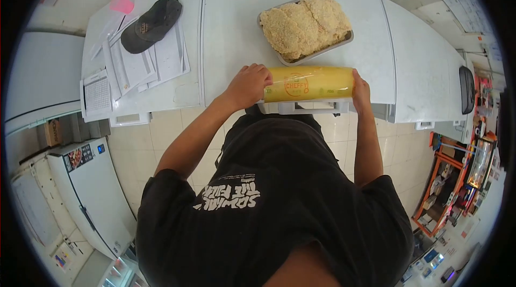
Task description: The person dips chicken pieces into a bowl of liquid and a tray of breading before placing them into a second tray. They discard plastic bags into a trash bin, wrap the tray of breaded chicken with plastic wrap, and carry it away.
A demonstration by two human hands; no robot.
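A yellow roll of cling film [333, 83] printed with "CHEFFY" lies crosswise at the front edge of the white work surface, close to my body. My left hand [250, 85] is closed around its left end, fingers curled over the top. At the other end, my right hand [361, 92] grips the roll, with the palm side hidden from me. Just beyond the roll sits a metal tray [317, 56], tilted slightly in view. Heaped in it are large pieces of breaded food [303, 23] with a coarse, pale golden coating, rising above the rim.
On the left part of the surface [226, 34], a dark cap [152, 24] rests on several paper sheets [171, 64], with a pink cup [122, 4] behind. A white fridge [99, 195] stands lower left, an orange-framed rack [441, 193] at right. A black case [466, 90] lies far right.
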